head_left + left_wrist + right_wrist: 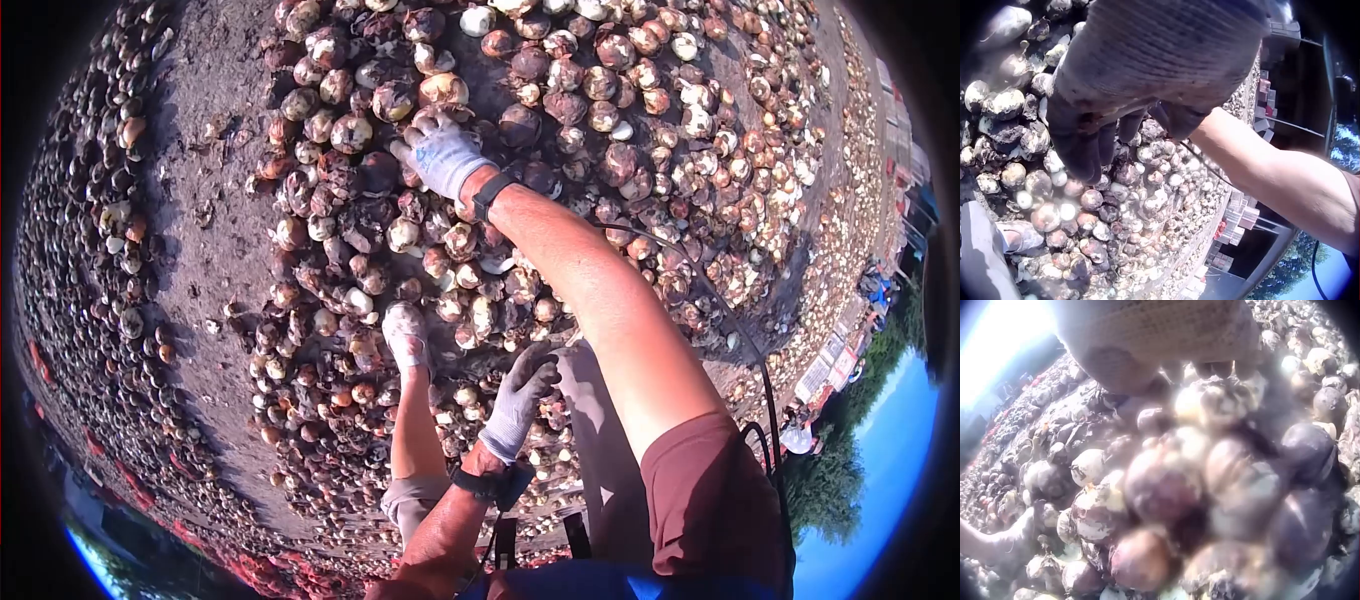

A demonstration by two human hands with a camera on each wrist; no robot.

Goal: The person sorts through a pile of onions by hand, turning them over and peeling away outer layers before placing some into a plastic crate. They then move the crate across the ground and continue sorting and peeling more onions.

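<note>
Onions with brown, red and pale peeling skins (350, 133) cover the ground in a wide bed. My right hand (440, 158), in a pale grey glove, reaches down among them with its fingertips at a yellowish onion (443, 90). In the right wrist view the glove (1166, 340) hangs over a pale onion (1219, 403), and I cannot tell whether the fingers grip it. Nearer my body, my left hand (515, 405) hovers above the bed. Its dark-coated fingers (1079, 150) hang loosely bent, with nothing seen in them.
My shoe (405, 328) stands among the onions between the two hands. A strip of bare soil (205, 200) separates this bed from another row of onions (90, 190). A black cable (700, 275) runs past my right arm. Stacked crates (828, 362) and trees stand far off.
</note>
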